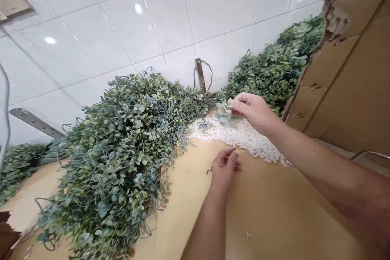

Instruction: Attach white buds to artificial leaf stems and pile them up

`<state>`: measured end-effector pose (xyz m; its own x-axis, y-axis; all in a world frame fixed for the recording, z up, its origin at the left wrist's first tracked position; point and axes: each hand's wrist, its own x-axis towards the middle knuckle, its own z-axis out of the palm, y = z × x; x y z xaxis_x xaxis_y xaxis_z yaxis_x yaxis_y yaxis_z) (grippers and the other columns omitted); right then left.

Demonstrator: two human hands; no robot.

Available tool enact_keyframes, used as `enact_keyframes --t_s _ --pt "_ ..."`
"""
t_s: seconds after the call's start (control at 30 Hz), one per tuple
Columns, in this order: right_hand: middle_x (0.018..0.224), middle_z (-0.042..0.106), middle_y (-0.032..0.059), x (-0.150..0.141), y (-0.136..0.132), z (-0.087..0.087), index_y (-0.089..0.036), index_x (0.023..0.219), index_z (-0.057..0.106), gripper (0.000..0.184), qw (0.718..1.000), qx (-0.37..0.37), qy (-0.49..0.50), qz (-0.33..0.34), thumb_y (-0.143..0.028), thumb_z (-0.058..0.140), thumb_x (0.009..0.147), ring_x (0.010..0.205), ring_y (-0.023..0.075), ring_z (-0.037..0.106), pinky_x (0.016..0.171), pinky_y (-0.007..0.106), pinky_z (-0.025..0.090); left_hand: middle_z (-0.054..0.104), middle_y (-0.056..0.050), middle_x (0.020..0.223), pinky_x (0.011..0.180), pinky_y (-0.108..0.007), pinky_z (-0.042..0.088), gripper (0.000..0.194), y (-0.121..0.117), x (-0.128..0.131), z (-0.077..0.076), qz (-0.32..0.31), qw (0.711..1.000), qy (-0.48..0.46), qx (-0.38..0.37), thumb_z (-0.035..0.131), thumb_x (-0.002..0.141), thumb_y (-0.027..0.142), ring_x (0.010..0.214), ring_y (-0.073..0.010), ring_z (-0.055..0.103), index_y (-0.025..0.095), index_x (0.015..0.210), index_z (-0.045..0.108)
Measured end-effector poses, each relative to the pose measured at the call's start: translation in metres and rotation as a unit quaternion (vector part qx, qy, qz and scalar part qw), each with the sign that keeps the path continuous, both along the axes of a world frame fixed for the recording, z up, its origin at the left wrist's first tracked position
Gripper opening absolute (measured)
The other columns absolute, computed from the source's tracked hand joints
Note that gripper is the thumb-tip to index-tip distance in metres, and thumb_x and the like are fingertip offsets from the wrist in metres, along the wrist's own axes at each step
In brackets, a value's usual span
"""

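Note:
My right hand (pixel 252 111) is closed in a pinch on a small sprig of artificial green leaves (pixel 224 114), slightly blurred, above a spread of small white pieces (pixel 243 136). Lower and nearer to me, my left hand (pixel 226 164) is closed, its fingertips together over the tan tabletop (pixel 258 195). A thin dark curved wire (pixel 209 170) shows at its left side; whether the fingers hold it or anything else cannot be made out. To the left rises a big heap of artificial leafy sprigs (pixel 122 142) with thin wiry stems.
A second leafy heap (pixel 271 69) lies back right, beside a tall torn cardboard box (pixel 350 77). Metal brackets (pixel 200 74) stand against the white tiled wall (pixel 164 12). Near the front, a small pale star-shaped piece (pixel 248 234) lies on the table.

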<state>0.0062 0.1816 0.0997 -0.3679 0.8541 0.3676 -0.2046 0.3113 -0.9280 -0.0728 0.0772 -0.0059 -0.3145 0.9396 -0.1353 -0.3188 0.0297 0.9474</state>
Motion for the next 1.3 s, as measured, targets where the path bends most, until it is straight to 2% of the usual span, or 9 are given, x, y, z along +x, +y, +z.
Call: enact_keyframes --t_s 0.2,0.33,0.43,0.6,0.77,0.87,1.03,1.17,1.3 --pt "0.052 0.051 -0.0064 0.055 -0.042 -0.036 -0.018 0.059 0.041 0.039 0.981 -0.142 -0.038 0.128 -0.032 0.077 0.056 0.049 0.0072 0.05 0.047 0.02 0.038 0.063 -0.002 0.073 0.053 -0.02 0.044 0.042 -0.002 -0.005 -0.007 -0.009 0.996 -0.07 0.046 0.071 0.06 0.048 0.056 -0.007 0.055 0.014 0.084 0.068" --pt "0.057 0.052 -0.0074 0.067 -0.05 -0.06 -0.018 0.066 0.045 0.032 0.972 -0.181 -0.065 0.137 -0.02 0.074 0.056 0.051 0.007 0.051 0.051 0.021 0.042 0.065 -0.002 0.073 0.057 -0.021 0.044 0.04 -0.006 -0.003 -0.008 -0.028 0.995 -0.082 0.057 0.07 0.063 0.047 0.063 -0.0092 0.058 0.015 0.087 0.069" --pt "0.062 0.055 -0.0058 0.068 -0.048 -0.069 -0.017 0.071 0.047 0.028 0.97 -0.183 -0.061 0.146 -0.018 0.072 0.059 0.053 0.0069 0.052 0.053 0.022 0.044 0.067 -0.001 0.073 0.058 -0.021 0.044 0.036 -0.008 -0.001 -0.006 -0.023 0.997 -0.064 0.048 0.073 0.06 0.044 0.064 -0.0096 0.058 0.017 0.084 0.07" --pt "0.065 0.058 -0.0041 0.07 -0.043 -0.076 -0.016 0.081 0.053 0.033 0.968 -0.203 -0.038 0.14 -0.023 0.075 0.057 0.057 0.0083 0.055 0.053 0.022 0.044 0.066 -0.001 0.066 0.06 -0.022 0.042 0.029 -0.007 -0.001 -0.008 -0.038 0.999 0.013 0.024 0.073 0.062 0.041 0.06 -0.01 0.055 0.015 0.074 0.069" --pt "0.064 0.061 -0.0034 0.073 -0.044 -0.079 -0.015 0.083 0.062 0.034 0.96 -0.251 0.006 0.119 -0.029 0.077 0.057 0.054 0.0062 0.052 0.055 0.021 0.043 0.066 -0.003 0.064 0.061 -0.024 0.042 0.034 -0.008 0.001 -0.008 -0.073 0.996 0.057 -0.004 0.069 0.065 0.048 0.059 -0.0111 0.054 0.014 0.07 0.069" --pt "0.067 0.062 -0.0033 0.071 -0.046 -0.081 -0.015 0.079 0.063 0.032 0.956 -0.267 0.048 0.114 -0.028 0.079 0.054 0.059 0.006 0.053 0.058 0.02 0.042 0.064 -0.002 0.06 0.061 -0.024 0.041 0.035 -0.011 0.006 -0.006 -0.088 0.995 0.052 -0.013 0.069 0.065 0.049 0.057 -0.0106 0.052 0.014 0.067 0.068" --pt "0.07 0.061 -0.0043 0.066 -0.053 -0.085 -0.017 0.09 0.061 0.042 0.937 -0.307 0.096 0.138 -0.023 0.081 0.053 0.066 0.0085 0.058 0.067 0.024 0.047 0.06 0.0 0.054 0.055 -0.023 0.04 0.031 -0.014 0.017 0.003 -0.068 0.998 -0.002 -0.014 0.071 0.063 0.045 0.051 -0.0092 0.05 0.015 0.063 0.066" --pt "0.069 0.06 -0.0035 0.062 -0.06 -0.086 -0.016 0.087 0.059 0.039 0.932 -0.293 0.107 0.183 -0.031 0.079 0.058 0.056 0.008 0.054 0.052 0.023 0.047 0.061 0.001 0.056 0.052 -0.021 0.04 0.024 -0.014 0.024 0.006 -0.037 0.998 -0.045 -0.017 0.075 0.056 0.036 0.05 -0.0084 0.051 0.016 0.062 0.064" --pt "0.061 0.057 -0.0048 0.062 -0.062 -0.087 -0.016 0.086 0.057 0.036 0.946 -0.259 0.083 0.174 -0.04 0.072 0.065 0.043 0.0063 0.048 0.04 0.022 0.043 0.059 0.001 0.056 0.051 -0.021 0.041 0.024 -0.016 0.029 0.006 -0.057 0.997 -0.037 -0.027 0.074 0.056 0.034 0.052 -0.0087 0.053 0.016 0.059 0.059"
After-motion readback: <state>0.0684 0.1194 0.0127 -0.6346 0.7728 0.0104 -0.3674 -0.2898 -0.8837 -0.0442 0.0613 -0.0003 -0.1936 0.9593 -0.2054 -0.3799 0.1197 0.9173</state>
